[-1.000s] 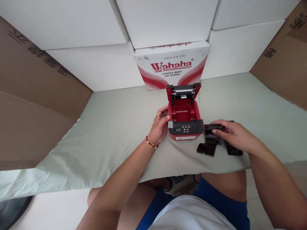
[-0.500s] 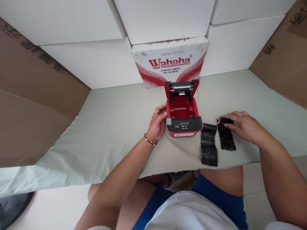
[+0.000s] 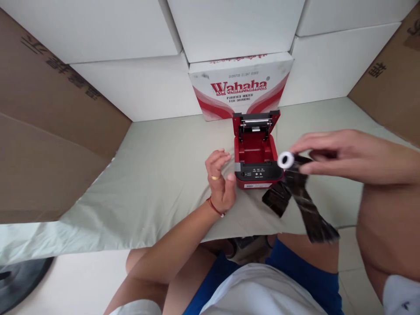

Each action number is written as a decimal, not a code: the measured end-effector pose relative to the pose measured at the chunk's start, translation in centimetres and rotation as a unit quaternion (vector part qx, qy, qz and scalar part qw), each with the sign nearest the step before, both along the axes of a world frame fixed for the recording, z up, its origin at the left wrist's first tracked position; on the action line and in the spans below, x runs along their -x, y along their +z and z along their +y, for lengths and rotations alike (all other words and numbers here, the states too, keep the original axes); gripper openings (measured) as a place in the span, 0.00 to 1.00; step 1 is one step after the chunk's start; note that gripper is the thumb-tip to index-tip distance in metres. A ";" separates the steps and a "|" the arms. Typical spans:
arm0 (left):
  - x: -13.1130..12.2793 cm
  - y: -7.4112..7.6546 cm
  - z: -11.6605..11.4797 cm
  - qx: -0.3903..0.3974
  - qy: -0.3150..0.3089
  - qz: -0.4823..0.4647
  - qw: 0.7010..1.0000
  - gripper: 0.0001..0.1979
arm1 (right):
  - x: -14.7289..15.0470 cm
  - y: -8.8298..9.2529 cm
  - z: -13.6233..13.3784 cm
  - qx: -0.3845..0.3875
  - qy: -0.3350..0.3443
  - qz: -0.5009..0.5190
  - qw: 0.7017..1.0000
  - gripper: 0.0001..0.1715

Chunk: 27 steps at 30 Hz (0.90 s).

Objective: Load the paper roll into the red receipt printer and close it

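Observation:
A small red printer [image 3: 256,151] with a black front panel stands on the cloth-covered table [image 3: 157,175], its lid raised and its inner bay showing. My right hand [image 3: 341,155] is lifted above the table to the printer's right, pinching a roll of black ribbon [image 3: 286,160] with a white core; a long black strip [image 3: 311,210] hangs down from it. A second black strip [image 3: 277,197] lies on the table below. My left hand [image 3: 219,177] hovers just left of the printer with fingers loosely apart, holding nothing.
A white and red "Wahaha" carton [image 3: 241,85] stands right behind the printer, amid plain white boxes [image 3: 131,92]. Brown cardboard walls [image 3: 49,127] close in both sides. The table's front edge runs across above my knees.
My right hand has lifted the ribbon roll off the table and turned it so the white core faces me. My left hand has come off the printer's side and opened.

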<state>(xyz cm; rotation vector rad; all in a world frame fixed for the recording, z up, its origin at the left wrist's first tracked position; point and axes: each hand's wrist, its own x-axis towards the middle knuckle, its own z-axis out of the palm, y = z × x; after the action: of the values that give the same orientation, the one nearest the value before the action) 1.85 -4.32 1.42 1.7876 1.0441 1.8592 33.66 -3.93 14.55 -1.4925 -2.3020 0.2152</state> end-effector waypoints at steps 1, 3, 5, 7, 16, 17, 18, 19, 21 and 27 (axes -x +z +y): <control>0.0 0.1 -0.4 -0.024 -0.003 0.032 0.999 0.22 | 1.8 0.0 1.0 0.006 0.003 -0.009 1.000 0.29; 0.1 0.1 -0.8 -0.069 -0.008 0.092 0.993 0.25 | 5.3 -0.3 2.8 0.021 0.005 -0.028 0.999 0.26; 0.2 0.1 -0.9 -0.095 -0.023 0.144 0.985 0.25 | 8.2 -0.6 4.2 0.045 -0.003 -0.062 0.997 0.23; 0.2 0.2 -0.8 -0.076 -0.062 0.186 0.978 0.25 | 10.3 -0.7 5.0 0.075 -0.019 -0.111 0.991 0.20; -0.9 0.0 -0.3 -0.051 -0.078 0.224 0.970 0.16 | 13.8 -1.6 6.3 0.100 -0.051 -0.166 0.980 0.22; -1.0 0.1 -0.3 -0.081 -0.051 0.248 0.964 0.17 | 14.0 -1.7 6.6 0.102 -0.056 -0.167 0.979 0.22; -1.1 0.3 -0.3 -0.111 -0.024 0.272 0.956 0.17 | 14.1 -1.8 6.8 0.104 -0.061 -0.168 0.978 0.22; -1.2 0.5 -0.3 -0.137 -0.001 0.292 0.947 0.17 | 14.2 -1.8 7.0 0.105 -0.066 -0.168 0.978 0.21; -1.3 0.9 -0.4 -0.170 0.029 0.314 0.934 0.16 | 14.2 -1.8 7.1 0.105 -0.066 -0.162 0.979 0.21; -1.6 1.1 -0.8 -0.199 0.086 0.320 0.922 0.15 | 11.0 -1.1 5.1 0.037 -0.016 0.103 0.994 0.12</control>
<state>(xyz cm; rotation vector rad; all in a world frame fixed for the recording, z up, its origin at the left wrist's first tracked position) 3.40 -5.15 2.47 2.7459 1.1076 1.6997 22.62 1.21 13.44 -1.4677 -2.1255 0.4305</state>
